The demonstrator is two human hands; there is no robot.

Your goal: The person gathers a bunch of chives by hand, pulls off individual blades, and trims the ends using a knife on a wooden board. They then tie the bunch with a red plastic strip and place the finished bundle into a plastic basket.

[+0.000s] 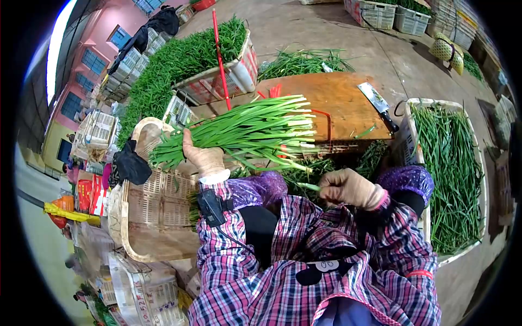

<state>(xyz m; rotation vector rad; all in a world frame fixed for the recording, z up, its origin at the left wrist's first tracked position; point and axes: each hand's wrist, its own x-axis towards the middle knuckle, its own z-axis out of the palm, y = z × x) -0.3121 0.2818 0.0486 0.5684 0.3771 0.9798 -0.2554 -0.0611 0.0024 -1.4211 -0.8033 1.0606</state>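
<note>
The left hand [205, 160] is wrapped round the leafy part of the bunch of greens [255, 125], which lies crosswise, pale ends rightward, nearer the right hand [350, 187], whose fingers pinch a short stalk [309, 186].

A hard white glare burns out the long bright strip [61, 51] at the upper left, its edge fringed blue, while the room around is moderately lit. The wide round view bends walls and crates toward its rim, stretching them, and falls into black at the corners. The pale stalk ends [302, 130] and the knife blade [373, 96] catch the light; a soft sheen lies on the wooden worktop [326, 89]. Shade gathers beneath it. The middle is fairly sharp, the far left small and smeary.
</note>
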